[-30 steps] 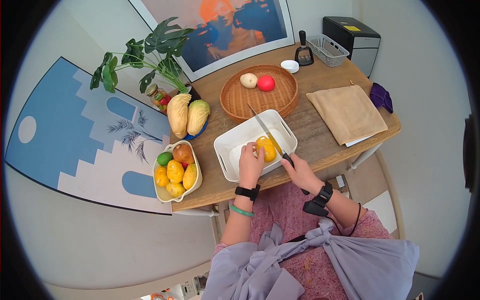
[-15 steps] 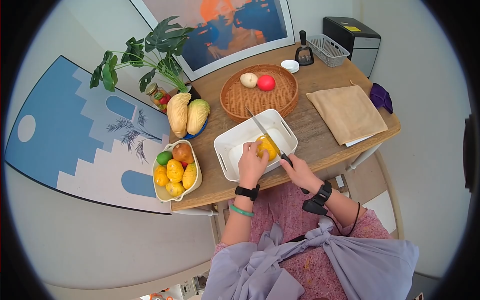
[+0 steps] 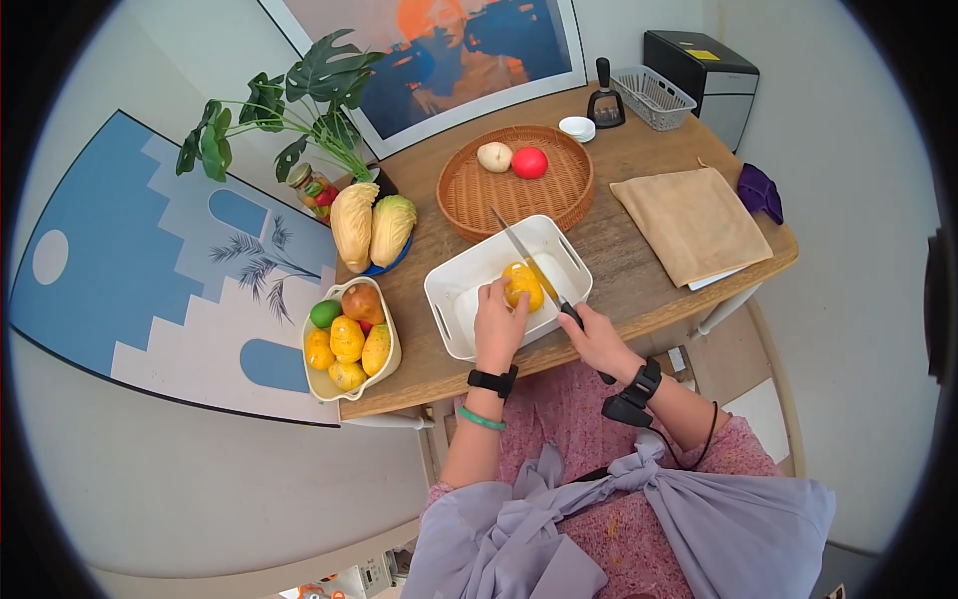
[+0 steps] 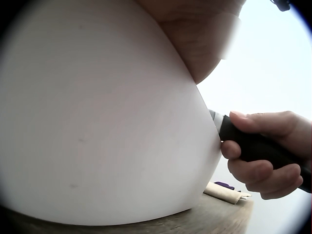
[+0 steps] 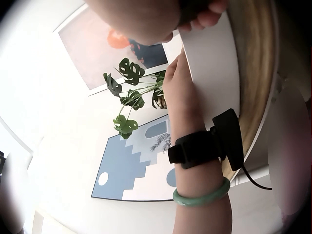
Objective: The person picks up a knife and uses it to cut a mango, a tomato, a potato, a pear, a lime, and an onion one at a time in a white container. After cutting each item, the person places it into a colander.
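In the head view a yellow fruit (image 3: 523,287) is held over the white bin (image 3: 455,317) by the left hand (image 3: 499,324), its fingers curled round the fruit's left side. The right hand (image 3: 603,344) grips the black handle of a knife (image 3: 518,245), whose blade points up and left across the bin, along the fruit's right side. Whether the blade cuts into the fruit cannot be told. In the left wrist view the bin's wall (image 4: 107,117) hides the fruit, and the right hand (image 4: 268,151) holds the black handle.
A cream basket of fruit (image 3: 393,361) stands left, with cabbages (image 3: 354,228) behind it. Beyond the bin lies a round wicker tray (image 3: 464,200) holding a potato and a red item. At the right are a folded tan cloth (image 3: 689,225) and a grey basket (image 3: 654,98).
The left hand and the fruit have shifted slightly left, away from the knife handle. More of the fruit shows than half a second ago; the right hand keeps its grip on the knife.
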Demonstrator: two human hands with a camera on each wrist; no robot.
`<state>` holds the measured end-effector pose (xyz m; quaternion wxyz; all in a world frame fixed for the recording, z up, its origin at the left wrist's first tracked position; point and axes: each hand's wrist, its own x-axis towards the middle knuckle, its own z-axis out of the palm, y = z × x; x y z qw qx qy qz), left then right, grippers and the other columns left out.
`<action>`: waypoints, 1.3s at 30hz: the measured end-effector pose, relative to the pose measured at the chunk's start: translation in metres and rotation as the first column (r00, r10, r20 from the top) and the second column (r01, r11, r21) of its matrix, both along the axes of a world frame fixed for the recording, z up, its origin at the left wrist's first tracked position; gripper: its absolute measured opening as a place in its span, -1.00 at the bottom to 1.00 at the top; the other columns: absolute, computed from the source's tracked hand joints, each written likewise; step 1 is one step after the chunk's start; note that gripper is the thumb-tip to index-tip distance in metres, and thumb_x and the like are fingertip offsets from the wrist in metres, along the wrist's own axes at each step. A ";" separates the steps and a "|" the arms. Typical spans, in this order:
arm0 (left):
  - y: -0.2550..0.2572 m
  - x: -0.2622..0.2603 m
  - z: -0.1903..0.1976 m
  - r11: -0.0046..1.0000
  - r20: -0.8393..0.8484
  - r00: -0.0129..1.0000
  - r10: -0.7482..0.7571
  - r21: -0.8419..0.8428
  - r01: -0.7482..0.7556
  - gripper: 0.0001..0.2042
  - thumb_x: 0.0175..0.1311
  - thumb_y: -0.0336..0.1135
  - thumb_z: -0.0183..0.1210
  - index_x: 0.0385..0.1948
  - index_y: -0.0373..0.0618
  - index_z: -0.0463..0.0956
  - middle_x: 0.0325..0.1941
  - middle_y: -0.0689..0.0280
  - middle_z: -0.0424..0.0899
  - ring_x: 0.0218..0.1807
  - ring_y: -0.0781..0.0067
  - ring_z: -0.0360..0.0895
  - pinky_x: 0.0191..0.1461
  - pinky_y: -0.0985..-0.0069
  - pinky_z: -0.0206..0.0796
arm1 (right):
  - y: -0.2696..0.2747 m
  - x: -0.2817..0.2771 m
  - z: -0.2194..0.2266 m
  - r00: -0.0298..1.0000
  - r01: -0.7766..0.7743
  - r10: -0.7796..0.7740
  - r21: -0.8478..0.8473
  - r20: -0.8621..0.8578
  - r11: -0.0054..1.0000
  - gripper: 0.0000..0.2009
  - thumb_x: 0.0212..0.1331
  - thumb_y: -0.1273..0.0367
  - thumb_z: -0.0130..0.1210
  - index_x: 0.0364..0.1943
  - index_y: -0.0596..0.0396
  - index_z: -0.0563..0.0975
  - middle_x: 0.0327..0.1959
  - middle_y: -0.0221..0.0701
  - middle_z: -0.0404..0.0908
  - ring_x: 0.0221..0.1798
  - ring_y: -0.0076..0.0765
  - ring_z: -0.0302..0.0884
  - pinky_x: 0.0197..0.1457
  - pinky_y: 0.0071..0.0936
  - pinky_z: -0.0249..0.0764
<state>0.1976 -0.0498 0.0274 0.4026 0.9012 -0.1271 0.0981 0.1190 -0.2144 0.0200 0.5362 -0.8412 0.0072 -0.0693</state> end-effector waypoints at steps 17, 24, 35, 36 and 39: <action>0.000 0.001 -0.001 0.999 -0.031 0.999 -0.044 -0.028 0.043 -0.53 0.11 -0.34 0.18 0.10 -0.25 0.38 0.03 -0.01 0.44 -0.27 0.08 0.59 -0.12 0.29 0.47 | -0.001 -0.002 0.002 0.999 -0.028 0.028 -0.011 -0.034 1.000 -0.61 0.35 0.15 -0.03 -0.32 0.32 0.41 -0.43 0.12 0.55 -0.27 0.30 0.52 -0.23 -0.06 0.41; 0.001 0.001 -0.005 0.998 -0.036 0.998 -0.050 -0.031 0.049 -0.52 0.10 -0.35 0.18 0.11 -0.24 0.37 0.03 -0.01 0.44 -0.26 0.08 0.58 -0.13 0.28 0.46 | 0.000 -0.004 0.004 1.000 -0.005 0.005 0.020 0.016 1.000 -0.61 0.35 0.15 -0.03 -0.31 0.32 0.41 -0.42 0.12 0.55 -0.27 0.29 0.53 -0.22 -0.07 0.41; 0.000 -0.003 0.005 0.999 -0.077 0.997 -0.022 0.026 0.024 -0.54 0.14 -0.30 0.19 0.10 -0.20 0.37 0.03 0.01 0.45 -0.20 0.00 0.56 -0.10 0.25 0.45 | -0.003 0.000 0.003 1.000 0.010 -0.010 -0.029 0.000 1.000 -0.60 0.35 0.15 -0.04 -0.35 0.33 0.41 -0.43 0.15 0.54 -0.26 0.35 0.50 -0.22 -0.02 0.40; 0.000 -0.002 0.004 0.999 -0.077 0.997 -0.021 0.025 0.023 -0.54 0.14 -0.30 0.19 0.10 -0.20 0.37 0.03 0.01 0.45 -0.20 0.00 0.56 -0.10 0.25 0.45 | -0.002 0.000 0.003 1.000 0.009 -0.009 -0.030 0.000 1.000 -0.60 0.35 0.15 -0.04 -0.35 0.33 0.41 -0.43 0.15 0.54 -0.26 0.35 0.50 -0.22 -0.02 0.40; 0.001 0.000 -0.003 0.999 -0.016 0.999 -0.031 0.037 0.032 -0.54 0.14 -0.29 0.19 0.09 -0.20 0.36 0.04 -0.01 0.45 -0.12 -0.06 0.55 -0.07 0.22 0.44 | -0.002 -0.001 0.001 1.000 0.018 -0.018 -0.032 0.006 0.999 -0.60 0.35 0.15 -0.04 -0.35 0.32 0.41 -0.44 0.14 0.53 -0.27 0.35 0.49 -0.23 -0.01 0.39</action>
